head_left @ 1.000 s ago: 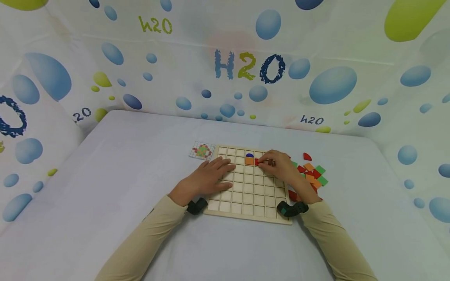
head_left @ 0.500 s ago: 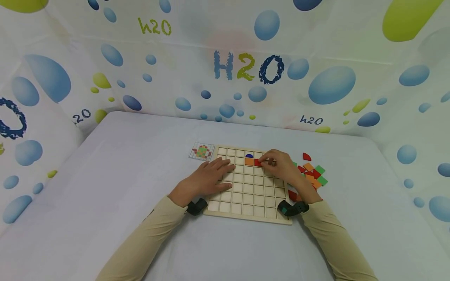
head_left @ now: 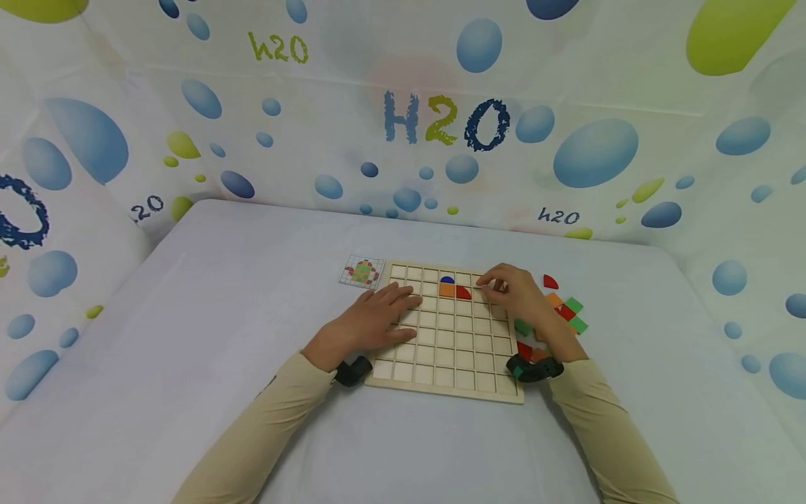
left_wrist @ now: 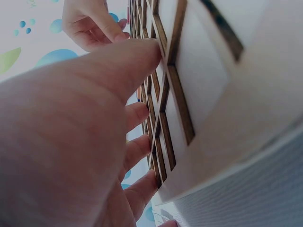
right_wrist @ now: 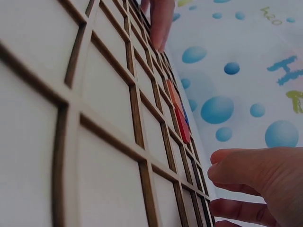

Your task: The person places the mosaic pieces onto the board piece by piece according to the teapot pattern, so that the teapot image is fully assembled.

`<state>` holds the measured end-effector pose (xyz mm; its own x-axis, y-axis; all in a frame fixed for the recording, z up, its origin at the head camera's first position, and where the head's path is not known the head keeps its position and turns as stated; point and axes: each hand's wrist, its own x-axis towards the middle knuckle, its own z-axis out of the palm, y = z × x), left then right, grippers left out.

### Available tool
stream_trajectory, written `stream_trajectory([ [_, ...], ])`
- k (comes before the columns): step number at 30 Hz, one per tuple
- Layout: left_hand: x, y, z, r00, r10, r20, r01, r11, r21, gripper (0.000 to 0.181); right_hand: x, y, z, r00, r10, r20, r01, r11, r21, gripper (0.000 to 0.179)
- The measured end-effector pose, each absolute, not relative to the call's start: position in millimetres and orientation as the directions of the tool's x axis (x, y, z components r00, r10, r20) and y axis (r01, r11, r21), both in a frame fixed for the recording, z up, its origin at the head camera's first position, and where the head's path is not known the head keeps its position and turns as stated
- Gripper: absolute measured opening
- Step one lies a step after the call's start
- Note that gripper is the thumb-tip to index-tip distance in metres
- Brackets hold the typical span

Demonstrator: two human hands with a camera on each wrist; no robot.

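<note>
My left hand (head_left: pixel 378 318) lies spread with straight fingers on the left side of a wooden grid board (head_left: pixel 443 390). In the left wrist view its thumb and fingertips rest on the grid bars. A red quarter-circle tile (head_left: pixel 462 292) sits in a cell beside an orange square tile (head_left: pixel 446 290), and a blue half-round tile (head_left: pixel 447 279) lies in the cell behind the orange one. To the right of the red tile, my right hand (head_left: pixel 513 290) hovers over the board's upper right part. Its fingers (right_wrist: pixel 236 165) are loosely bent, with nothing between them in the right wrist view.
A small card (head_left: pixel 362 271) with a coloured grid picture lies at the board's upper left corner. Right of the board is a loose pile of red, orange and green tiles (head_left: pixel 569 311), partly behind the right forearm. One red quarter-circle tile (head_left: pixel 550 281) lies behind the pile.
My right hand has let go of the red quarter-circle tile and drawn back to the right, so the tile shows whole in its cell. The left hand has stayed put.
</note>
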<state>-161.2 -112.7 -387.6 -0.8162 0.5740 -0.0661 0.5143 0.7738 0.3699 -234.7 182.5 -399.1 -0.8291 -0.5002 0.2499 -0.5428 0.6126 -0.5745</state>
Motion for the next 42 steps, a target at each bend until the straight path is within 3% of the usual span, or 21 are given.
stream_trajectory([
  [20, -163, -112, -388, -0.815, 0.575, -0.065, 0.519, 0.776, 0.359, 0.057, -242, 209, -401, -0.850, -0.420, 0.319, -0.527, 0.670, -0.522, 0.010],
  [33, -163, -111, -387, -0.819, 0.569, -0.076, 0.510, 0.782, 0.358, 0.058, -248, 222, -403, -0.879, -0.442, 0.178, -0.462, 0.697, -0.549, 0.028],
  [42, -164, -111, -388, -0.822, 0.563, -0.086, 0.500, 0.786, 0.364, 0.059, -245, 223, -399, -0.911, -0.390, 0.134, -0.395, 0.732, -0.555, 0.024],
])
